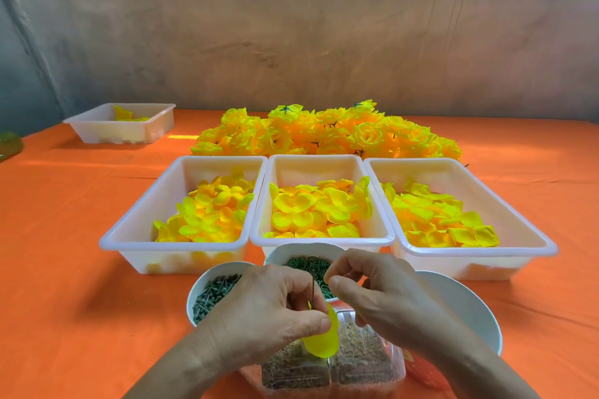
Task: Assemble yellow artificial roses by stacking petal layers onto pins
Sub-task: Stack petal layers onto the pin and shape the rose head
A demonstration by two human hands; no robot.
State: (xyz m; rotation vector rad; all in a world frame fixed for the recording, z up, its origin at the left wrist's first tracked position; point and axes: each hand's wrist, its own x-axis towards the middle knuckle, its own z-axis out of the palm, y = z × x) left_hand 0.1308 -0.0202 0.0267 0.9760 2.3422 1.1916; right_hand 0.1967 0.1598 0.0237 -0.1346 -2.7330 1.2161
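The yellow petal layer point(321, 335), rolled like a small bud on the thin pin point(313, 287), is held above the clear plastic box point(366, 363). It looks very light, soft and easy to crush, and the pin is thin and sharp, so a gentle hold low at the bud seems best. The left hand point(259, 311) pinches the petal between thumb and fingers. The right hand point(379, 293) brings thumb and forefinger together just beside the pin's top; whether they hold something small I cannot tell.

One view is taken from the head, pointed forward and down. The table point(64, 220) is seen close, the wall point(324, 26) far behind.
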